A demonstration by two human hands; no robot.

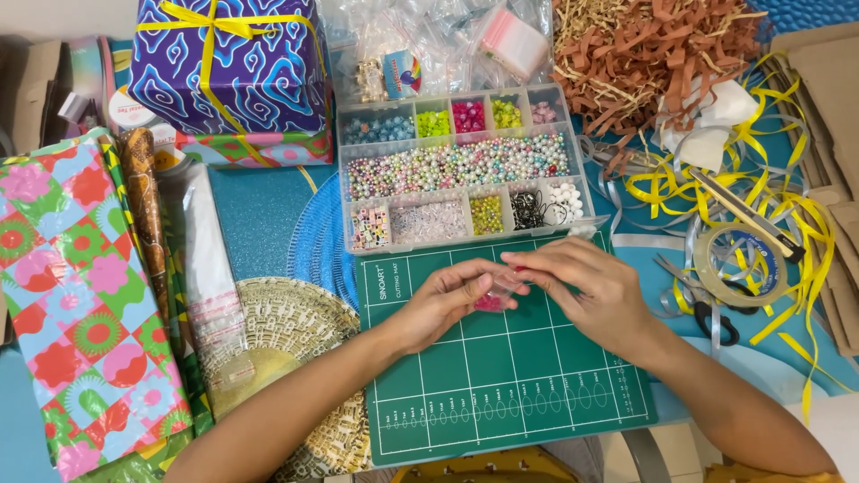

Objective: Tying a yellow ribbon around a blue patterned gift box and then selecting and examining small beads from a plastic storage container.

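Note:
My left hand (445,302) and my right hand (591,288) meet over a green cutting mat (510,394). Between their fingertips they pinch a small clear bag with pink beads (493,298) inside. The bag hangs just above the mat's upper middle. A clear compartment box of beads (461,170) lies directly beyond the hands, open, with pastel pearls in its long middle tray and bright beads in the small cells.
Wrapped gift boxes (228,67) stand at the back left, floral wrapping paper (80,295) at the left. Yellow ribbon (787,215), a tape roll (741,264), scissors (707,309) and brown paper shreds (653,45) lie to the right. Clear plastic bags (438,40) sit behind the bead box.

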